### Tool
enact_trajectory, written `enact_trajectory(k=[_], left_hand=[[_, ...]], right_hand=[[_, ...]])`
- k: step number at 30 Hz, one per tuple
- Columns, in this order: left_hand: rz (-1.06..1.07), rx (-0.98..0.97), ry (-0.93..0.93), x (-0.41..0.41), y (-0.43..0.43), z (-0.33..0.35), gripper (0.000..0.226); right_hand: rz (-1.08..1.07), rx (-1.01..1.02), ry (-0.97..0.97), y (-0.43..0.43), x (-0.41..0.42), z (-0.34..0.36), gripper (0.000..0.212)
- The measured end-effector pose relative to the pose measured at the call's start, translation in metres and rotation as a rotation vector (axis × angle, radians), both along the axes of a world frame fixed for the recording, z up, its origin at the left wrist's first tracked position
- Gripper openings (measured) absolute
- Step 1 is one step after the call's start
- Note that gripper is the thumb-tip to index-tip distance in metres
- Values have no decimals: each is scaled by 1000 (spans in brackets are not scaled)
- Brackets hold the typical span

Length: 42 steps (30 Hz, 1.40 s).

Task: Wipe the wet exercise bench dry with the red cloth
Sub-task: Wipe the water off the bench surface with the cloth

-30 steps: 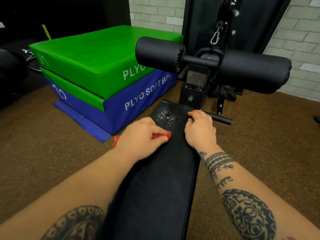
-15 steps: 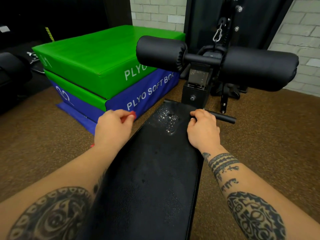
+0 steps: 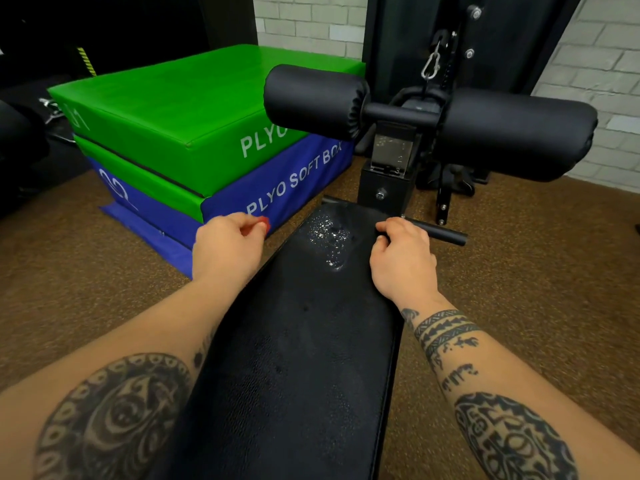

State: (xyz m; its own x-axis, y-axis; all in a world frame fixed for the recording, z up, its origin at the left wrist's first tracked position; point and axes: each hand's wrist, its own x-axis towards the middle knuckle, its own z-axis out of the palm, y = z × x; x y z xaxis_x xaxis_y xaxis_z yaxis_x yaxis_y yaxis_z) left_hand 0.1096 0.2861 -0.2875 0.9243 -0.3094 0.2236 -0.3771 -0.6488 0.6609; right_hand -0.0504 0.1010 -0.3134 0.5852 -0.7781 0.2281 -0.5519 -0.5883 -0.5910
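Note:
The black padded exercise bench [image 3: 301, 358] runs from the bottom of the view toward the far middle. A patch of water drops [image 3: 329, 237] glistens near its far end. My left hand [image 3: 227, 247] is off the bench's left edge, over the floor, and grips the red cloth [image 3: 258, 226]; only a small red bit shows between the fingers. My right hand [image 3: 403, 258] rests on the bench's right edge, fingers curled round the black bar [image 3: 446, 235] that sticks out to the right.
Two black foam rollers [image 3: 512, 133] sit on a post beyond the bench's far end. A stacked green and blue plyo soft box [image 3: 194, 133] stands on the left. Brown carpet [image 3: 519, 289] lies on both sides. A brick wall and a black machine frame are behind.
My left hand with the red cloth has left the wet patch and moved left, off the bench. My right hand has stayed on the bar.

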Motion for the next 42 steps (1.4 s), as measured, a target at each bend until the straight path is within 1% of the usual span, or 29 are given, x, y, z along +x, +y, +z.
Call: enact_trajectory(k=[1, 2, 3, 4, 5, 8, 9, 11, 12, 13, 14, 16, 18, 19, 23, 25, 27, 28, 29, 30, 31, 32, 34, 36, 39, 42], left_hand=[[-85, -63, 13, -3, -2, 2, 15], [-188, -66, 23, -9, -5, 4, 11], [-271, -21, 18, -15, -9, 4, 9], [-309, 31, 6, -18, -12, 1, 9], [-290, 54, 12, -16, -15, -3, 11], [-119, 46, 125, -2, -17, -13, 17], [-83, 88, 133, 1, -16, -13, 17], [-40, 179, 93, 4, -13, -10, 16], [-16, 181, 58, 5, -10, -6, 17], [-8, 136, 24, 5, -9, -2, 18], [-26, 64, -8, 4, -9, 3, 18], [-158, -31, -46, -1, -15, 9, 16], [-310, 41, -49, -9, -24, 7, 13], [-332, 94, -55, -12, -29, 4, 13], [-201, 156, -83, -6, -48, -9, 16], [-105, 213, -44, 2, -58, -8, 22], [42, 152, 42, 12, -60, -4, 23], [88, 61, 68, 13, -59, -2, 22], [77, -45, 70, 13, -59, -1, 20], [6, -125, 60, 10, -60, 1, 18], [-91, -159, 56, 6, -61, 2, 16], [-194, -142, 46, 1, -61, 3, 14], [-331, -16, 18, -3, -64, 2, 7], [-346, 35, 7, 1, -69, 0, 8], [-302, 67, 19, 9, -81, -5, 6], [-158, 43, 134, 23, -89, -6, 16]], right_hand=[[-1, 0, 0, 0, 0, 0, 32], [1, -2, 2, 1, 0, 0, 32], [2, -3, 3, 1, 0, 1, 32], [3, -2, 4, 1, -1, 1, 32], [2, 1, 2, 1, -1, 1, 32], [1, 5, -5, 1, -1, 0, 32], [1, 8, -11, 1, -1, 0, 32], [-2, 12, -21, 0, 0, -1, 32], [-3, 11, -20, 0, -1, -1, 32], [-2, 9, -19, 0, 0, -1, 32], [1, 7, -18, 0, 0, -1, 32], [6, 4, -16, 1, 1, 0, 32], [4, 8, -12, 1, 1, 1, 32], [2, 12, -12, 0, 0, 1, 32], [7, 14, -22, 0, -2, -2, 32], [7, 14, -24, 0, -2, -2, 32], [6, 16, -27, -1, -1, -1, 32], [6, 16, -27, -1, 0, 0, 32], [6, 17, -26, -1, -1, 0, 32], [4, 18, -24, -1, -1, 1, 32], [5, 20, -20, -1, -1, 1, 32], [7, 19, -17, -1, -1, 1, 32], [9, 14, -14, 0, -1, 1, 32], [8, 11, -13, 0, -1, 0, 33], [11, 7, -16, -1, 0, -2, 32], [15, 14, -27, -2, 1, -1, 32]])
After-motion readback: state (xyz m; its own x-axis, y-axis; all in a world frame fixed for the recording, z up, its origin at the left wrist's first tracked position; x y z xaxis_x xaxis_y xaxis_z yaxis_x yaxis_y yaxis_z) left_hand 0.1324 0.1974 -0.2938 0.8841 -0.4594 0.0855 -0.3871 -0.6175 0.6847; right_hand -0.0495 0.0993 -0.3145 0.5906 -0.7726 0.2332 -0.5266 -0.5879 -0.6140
